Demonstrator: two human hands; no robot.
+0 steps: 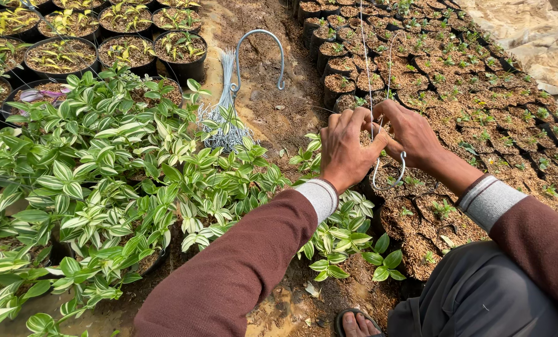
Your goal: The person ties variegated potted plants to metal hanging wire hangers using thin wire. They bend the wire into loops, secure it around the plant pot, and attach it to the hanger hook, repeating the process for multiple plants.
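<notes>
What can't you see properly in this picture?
- Head view: where the thin wires end, cut off by the top edge.
- How the left hand and right hand grip the wires: the fingers cover it.
- The hook top, hidden under the hands.
- The foot, cut off by the bottom edge.

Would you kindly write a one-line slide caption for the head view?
Left hand and right hand work a wire hanger hook between variegated plants and small seedling pots.
</notes>
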